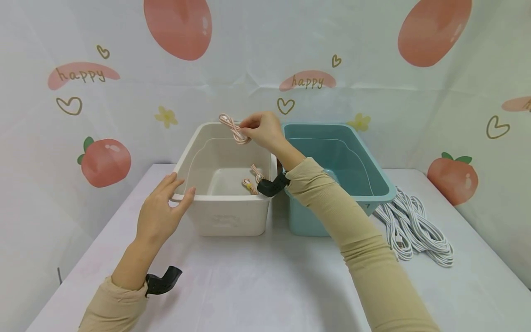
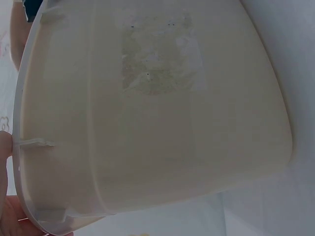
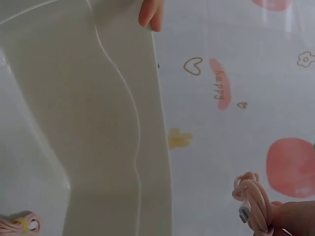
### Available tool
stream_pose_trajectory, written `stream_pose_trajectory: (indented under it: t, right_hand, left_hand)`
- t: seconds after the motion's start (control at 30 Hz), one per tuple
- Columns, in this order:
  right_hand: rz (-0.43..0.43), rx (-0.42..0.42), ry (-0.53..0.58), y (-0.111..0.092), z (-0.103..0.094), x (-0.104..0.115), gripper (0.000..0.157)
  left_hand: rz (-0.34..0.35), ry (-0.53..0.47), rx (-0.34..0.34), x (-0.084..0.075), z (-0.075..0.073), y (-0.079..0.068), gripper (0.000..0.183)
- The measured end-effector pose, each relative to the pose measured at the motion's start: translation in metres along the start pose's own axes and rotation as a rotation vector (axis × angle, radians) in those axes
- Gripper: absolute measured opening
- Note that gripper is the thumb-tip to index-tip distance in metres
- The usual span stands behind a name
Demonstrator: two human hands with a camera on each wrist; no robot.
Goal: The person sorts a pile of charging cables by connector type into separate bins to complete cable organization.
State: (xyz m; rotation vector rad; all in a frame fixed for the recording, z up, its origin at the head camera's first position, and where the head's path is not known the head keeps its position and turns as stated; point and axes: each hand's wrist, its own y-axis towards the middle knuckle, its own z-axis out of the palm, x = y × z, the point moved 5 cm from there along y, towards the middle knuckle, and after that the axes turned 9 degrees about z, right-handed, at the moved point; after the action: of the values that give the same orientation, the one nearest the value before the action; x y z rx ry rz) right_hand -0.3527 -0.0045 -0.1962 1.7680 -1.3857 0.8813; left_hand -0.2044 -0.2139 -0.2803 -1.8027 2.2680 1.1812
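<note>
My right hand [image 1: 263, 131] pinches a coiled pink cable [image 1: 233, 128] above the far part of the cream bin [image 1: 227, 216]. In the right wrist view the bundled cable [image 3: 257, 201] shows a small metal-tipped plug, with fingers at its side. My left hand [image 1: 161, 214] rests at the bin's near left corner, its thumb and fingers spread over the rim. From the left wrist those fingertips [image 2: 4, 169] appear against the rim's edge. Two more pink cable bundles [image 1: 250, 186] lie inside the bin, one with a yellow tie; the right wrist's camera mount partly covers that corner.
A teal bin [image 1: 375, 182] stands right beside the cream one, its interior partly hidden by my right arm. Several coiled white cables [image 1: 415, 228] lie on the white table [image 1: 249, 286] to its right. A printed curtain [image 1: 232, 87] hangs close behind both bins.
</note>
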Motion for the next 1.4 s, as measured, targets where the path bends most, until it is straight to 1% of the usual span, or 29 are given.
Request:
stream_pose_trajectory:
  t: [0.27,0.47,0.6,0.77,0.93,1.03,1.2,1.4]
  right_hand:
    - [0.037,-0.017,0.012,0.013,0.014,-0.006,0.015]
    - [0.077,-0.029,0.047,0.018,0.022,-0.011,0.015]
    - [0.088,-0.040,0.053,0.020,0.026,-0.011,0.015]
    - [0.126,-0.037,0.007,0.021,0.031,-0.012,0.014]
    - [0.162,-0.059,-0.070,0.023,0.034,-0.014,0.014]
    - [0.176,-0.073,-0.081,0.024,0.034,-0.016,0.013]
    - [0.183,-0.100,-0.073,0.025,0.033,-0.018,0.013]
    - [0.177,-0.125,-0.130,0.027,0.032,-0.020,0.018]
  left_hand:
    - [0.003,0.002,-0.005,0.000,-0.001,0.000,0.052]
    - [0.000,0.004,-0.003,0.000,-0.001,-0.001,0.052]
    - [0.000,0.002,-0.002,0.001,-0.002,-0.001,0.052]
    - [-0.001,0.002,-0.002,0.001,-0.003,-0.001,0.052]
    - [0.001,-0.001,-0.002,0.001,-0.003,-0.001,0.052]
    - [-0.002,-0.002,0.000,0.001,-0.002,-0.001,0.053]
    - [-0.004,-0.006,0.004,0.001,-0.001,0.000,0.053]
    - [-0.005,-0.005,0.004,0.001,0.000,0.001,0.053]
